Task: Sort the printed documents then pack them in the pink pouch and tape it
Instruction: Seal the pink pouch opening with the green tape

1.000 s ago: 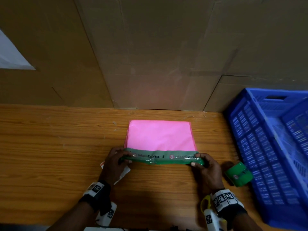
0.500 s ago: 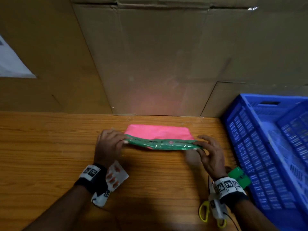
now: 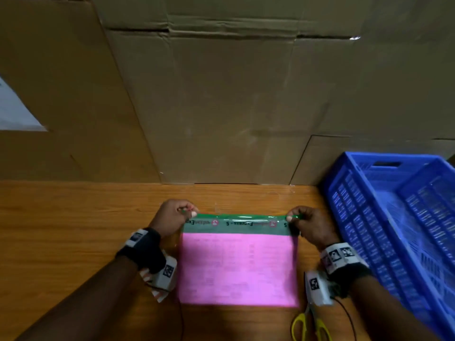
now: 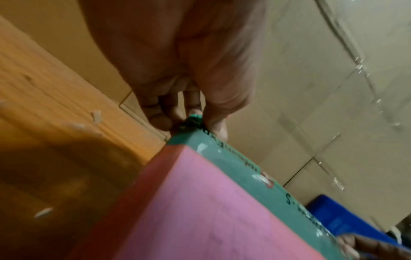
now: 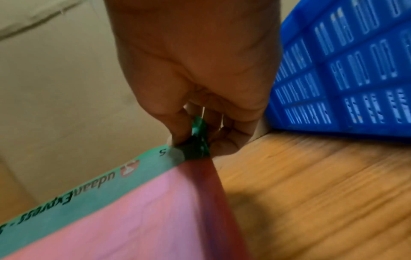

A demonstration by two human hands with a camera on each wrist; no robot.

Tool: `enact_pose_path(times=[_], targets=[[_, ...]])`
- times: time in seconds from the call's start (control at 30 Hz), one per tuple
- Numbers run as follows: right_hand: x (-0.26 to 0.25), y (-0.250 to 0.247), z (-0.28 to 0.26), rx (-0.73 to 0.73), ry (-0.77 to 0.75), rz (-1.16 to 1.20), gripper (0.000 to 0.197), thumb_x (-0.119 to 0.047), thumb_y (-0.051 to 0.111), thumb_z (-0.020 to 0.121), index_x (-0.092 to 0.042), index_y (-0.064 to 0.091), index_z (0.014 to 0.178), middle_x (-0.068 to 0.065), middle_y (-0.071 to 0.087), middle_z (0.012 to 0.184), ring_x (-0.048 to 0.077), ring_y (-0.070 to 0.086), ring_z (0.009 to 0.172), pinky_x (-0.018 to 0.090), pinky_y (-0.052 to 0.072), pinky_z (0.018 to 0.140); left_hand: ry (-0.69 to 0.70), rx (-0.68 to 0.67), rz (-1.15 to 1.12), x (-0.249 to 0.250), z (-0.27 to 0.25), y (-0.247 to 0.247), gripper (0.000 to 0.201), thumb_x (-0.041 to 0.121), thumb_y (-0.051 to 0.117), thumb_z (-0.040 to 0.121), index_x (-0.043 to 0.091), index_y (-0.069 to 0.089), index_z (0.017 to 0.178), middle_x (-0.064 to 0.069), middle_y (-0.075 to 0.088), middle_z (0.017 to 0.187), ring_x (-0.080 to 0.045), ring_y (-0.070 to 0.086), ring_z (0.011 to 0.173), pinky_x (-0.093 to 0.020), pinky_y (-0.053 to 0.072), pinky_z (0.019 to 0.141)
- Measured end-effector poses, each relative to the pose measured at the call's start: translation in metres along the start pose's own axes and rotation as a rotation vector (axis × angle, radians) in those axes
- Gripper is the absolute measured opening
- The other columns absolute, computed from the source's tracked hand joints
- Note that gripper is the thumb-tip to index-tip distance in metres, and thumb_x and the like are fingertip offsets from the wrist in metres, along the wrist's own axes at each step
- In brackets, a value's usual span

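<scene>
Pouch: pink pouch [image 3: 237,269] on the table [image 3: 73,217], green tape [image 3: 236,222] along its far edge
Left hand [image 3: 172,217]: grip pinches the tape's left end
Right hand [image 3: 310,226]: grip pinches the tape's right end

Both forearms are bare. Each wrist wears a black strap [image 3: 145,247] topped by a white band printed with black square markers [image 3: 338,254]. A white camera block [image 3: 316,286] with a square marker hangs under each wrist, trailing a thin black cable [image 3: 347,313].

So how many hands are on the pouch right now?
2. The left hand pinches the taped far-left corner of the pouch; the right hand pinches the far-right corner.
</scene>
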State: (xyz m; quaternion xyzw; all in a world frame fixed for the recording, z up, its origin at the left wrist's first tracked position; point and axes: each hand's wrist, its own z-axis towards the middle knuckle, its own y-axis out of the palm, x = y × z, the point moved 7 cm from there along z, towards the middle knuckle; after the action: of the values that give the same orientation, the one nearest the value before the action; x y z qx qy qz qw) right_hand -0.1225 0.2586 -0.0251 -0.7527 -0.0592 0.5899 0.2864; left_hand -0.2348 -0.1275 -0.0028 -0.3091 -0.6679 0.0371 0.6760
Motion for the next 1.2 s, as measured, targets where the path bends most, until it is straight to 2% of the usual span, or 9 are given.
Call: enact_pose_path(times=[0.13, 0.2, 0.33, 0.4, 0.47, 0.6, 0.7, 0.93, 1.2], targets=[[0.027, 0.027, 0.011, 0.035, 0.048, -0.237, 0.017, -0.017, 0.068, 0.086, -0.024, 0.066, 0.071, -0.001, 0.072, 0.075, 0.022, 0.067, 0.076, 0.027, 0.045, 0.065, -0.039, 0.034, 0.167, -0.038, 0.017, 0.026, 0.016, 0.005, 0.067, 0.084, 0.016, 0.070, 0.071, 0.008, 0.070, 0.071, -0.010, 0.064, 0.072, -0.025, 0.046, 0.068], [0.034, 0.044, 0.006, -0.052, 0.132, -0.415, 0.019, -0.037, 0.059, 0.081, -0.026, 0.069, 0.093, 0.006, 0.074, 0.101, 0.031, 0.068, 0.098, 0.033, 0.052, 0.079, -0.036, -0.013, 0.279, -0.048, 0.020, 0.037, 0.017, 0.012, 0.058, 0.082, 0.023, 0.069, 0.074, 0.003, 0.071, 0.080, -0.022, 0.068, 0.085, -0.024, 0.046, 0.073], [0.011, 0.095, -0.026, -0.080, -0.062, -0.689, 0.063, -0.047, 0.033, 0.083, -0.022, 0.052, 0.138, 0.009, 0.047, 0.147, 0.036, 0.044, 0.136, 0.048, 0.039, 0.106, -0.012, -0.007, 0.707, -0.059, 0.004, 0.068, 0.064, 0.021, 0.060, 0.076, 0.025, 0.052, 0.139, -0.007, 0.048, 0.143, -0.036, 0.047, 0.130, -0.047, 0.043, 0.104], [-0.013, 0.135, -0.045, -0.138, -0.235, -0.735, 0.064, -0.043, 0.027, 0.095, -0.018, 0.036, 0.153, 0.007, 0.025, 0.164, 0.035, 0.020, 0.152, 0.053, 0.024, 0.119, 0.146, -0.035, 0.797, -0.033, -0.012, 0.097, 0.073, 0.020, 0.068, 0.074, 0.028, 0.046, 0.143, -0.003, 0.048, 0.146, -0.030, 0.047, 0.132, -0.051, 0.045, 0.102], [-0.027, 0.172, -0.053, -0.228, -0.353, -0.716, 0.064, -0.042, 0.026, 0.099, -0.016, 0.030, 0.157, 0.006, 0.022, 0.166, 0.030, 0.017, 0.154, 0.054, 0.019, 0.123, 0.293, -0.111, 0.757, -0.018, -0.021, 0.129, 0.062, 0.020, 0.057, 0.079, 0.020, 0.050, 0.141, -0.002, 0.052, 0.144, -0.024, 0.050, 0.131, -0.044, 0.045, 0.104], [-0.015, 0.196, -0.039, -0.359, -0.302, -0.711, 0.083, -0.054, 0.004, 0.086, -0.020, 0.025, 0.159, 0.000, 0.026, 0.165, 0.018, 0.019, 0.153, 0.042, 0.010, 0.123, 0.198, -0.175, 0.754, -0.036, -0.011, 0.146, 0.065, 0.023, 0.034, 0.084, 0.012, 0.042, 0.147, -0.003, 0.045, 0.151, -0.023, 0.043, 0.139, -0.039, 0.033, 0.112], [-0.004, 0.186, -0.038, -0.390, -0.320, -0.750, 0.076, -0.064, 0.005, 0.093, -0.029, 0.021, 0.160, -0.007, 0.022, 0.166, 0.016, 0.016, 0.154, 0.041, 0.006, 0.123, 0.225, -0.188, 0.744, -0.043, -0.012, 0.142, 0.056, 0.035, 0.046, 0.094, 0.020, 0.041, 0.148, 0.002, 0.046, 0.150, -0.020, 0.042, 0.139, -0.039, 0.035, 0.112], [0.022, 0.134, -0.032, -0.320, -0.204, -0.794, 0.061, -0.064, 0.018, 0.101, -0.043, 0.014, 0.158, -0.017, 0.018, 0.166, 0.012, 0.011, 0.154, 0.048, 0.002, 0.124, 0.245, -0.244, 0.786, -0.052, -0.003, 0.127, 0.068, 0.068, 0.030, 0.086, 0.038, 0.042, 0.146, 0.012, 0.047, 0.148, -0.018, 0.045, 0.135, -0.040, 0.036, 0.110], [0.025, 0.074, -0.009, -0.037, -0.225, -0.835, 0.044, -0.051, 0.041, 0.088, -0.041, 0.063, 0.124, -0.004, 0.059, 0.130, 0.025, 0.050, 0.122, 0.046, 0.029, 0.106, 0.274, -0.170, 0.784, -0.049, 0.010, 0.108, 0.048, 0.054, 0.045, 0.082, 0.041, 0.057, 0.127, 0.011, 0.061, 0.115, -0.023, 0.059, 0.101, -0.036, 0.045, 0.086]])
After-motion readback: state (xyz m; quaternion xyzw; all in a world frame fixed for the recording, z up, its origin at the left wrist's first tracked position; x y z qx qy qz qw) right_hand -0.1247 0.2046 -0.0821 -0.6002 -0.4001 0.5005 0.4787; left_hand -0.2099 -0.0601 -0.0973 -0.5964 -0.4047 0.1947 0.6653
